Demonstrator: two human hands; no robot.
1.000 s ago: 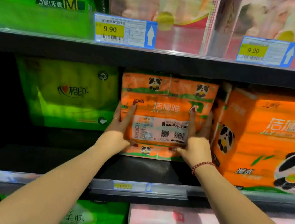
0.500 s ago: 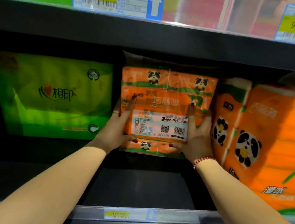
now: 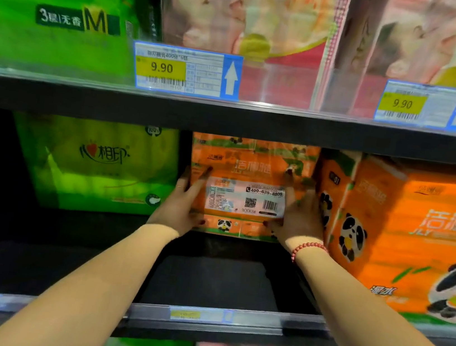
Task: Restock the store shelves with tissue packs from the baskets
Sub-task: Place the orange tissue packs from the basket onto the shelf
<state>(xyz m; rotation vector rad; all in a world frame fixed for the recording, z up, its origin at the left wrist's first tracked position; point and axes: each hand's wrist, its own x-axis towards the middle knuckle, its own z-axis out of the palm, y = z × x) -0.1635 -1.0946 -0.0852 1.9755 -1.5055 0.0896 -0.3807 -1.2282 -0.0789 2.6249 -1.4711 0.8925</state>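
Green first: a big green pack [image 3: 93, 165] sits far back on the left of the middle shelf [image 3: 205, 284]. Next I see my left hand [image 3: 184, 204] gripping the left edge of the orange tissue pack [image 3: 246, 201], with 1 finger flat on its front and the thumb low down. The pack stands upright, deep in the shelf; I cannot tell if it rests on it. My right hand [image 3: 299, 218] grips the right edge the same way. Just beside it is the large panda pack [image 3: 406, 233].
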